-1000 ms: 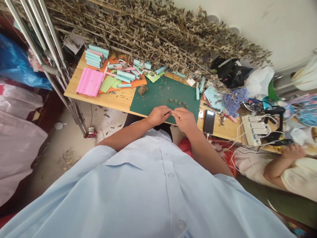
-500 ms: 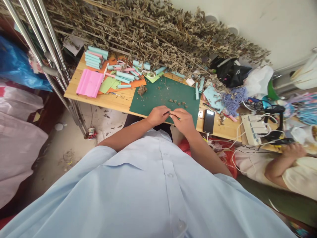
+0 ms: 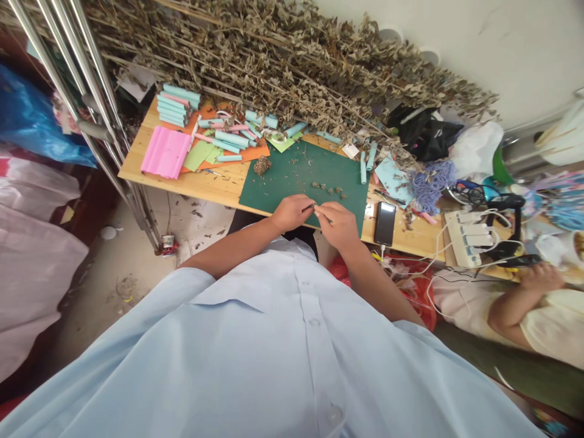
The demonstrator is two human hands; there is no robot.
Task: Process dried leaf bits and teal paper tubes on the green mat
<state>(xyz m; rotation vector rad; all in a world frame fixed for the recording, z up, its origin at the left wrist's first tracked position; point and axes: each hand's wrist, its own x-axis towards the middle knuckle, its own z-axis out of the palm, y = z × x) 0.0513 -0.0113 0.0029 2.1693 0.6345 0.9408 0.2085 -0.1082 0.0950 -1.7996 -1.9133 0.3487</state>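
Note:
My left hand [image 3: 292, 212] and my right hand [image 3: 336, 222] meet fingertip to fingertip over the front edge of a green mat [image 3: 292, 182]. Both are closed in a pinch on a small dark bit [image 3: 312, 206], perhaps dried leaf; most of it is hidden by the fingers. Just beyond my hands, several small brown clumps [image 3: 329, 188] lie in a loose row on the mat. A larger clump of dried leaf [image 3: 262, 165] rests at the mat's left side, with crumbs scattered around.
Dried leafy stalks [image 3: 283, 67] are heaped along the back. Blue and pink paper rolls [image 3: 228, 140] and a pink sheet [image 3: 166, 152] lie left. To the right are a phone [image 3: 385, 223], purple cord [image 3: 431, 182] and a power strip [image 3: 463, 237]. Another person's hand [image 3: 542, 277] is far right.
My right hand's fingers have shifted very slightly at the pinch. Everything else looks the same.

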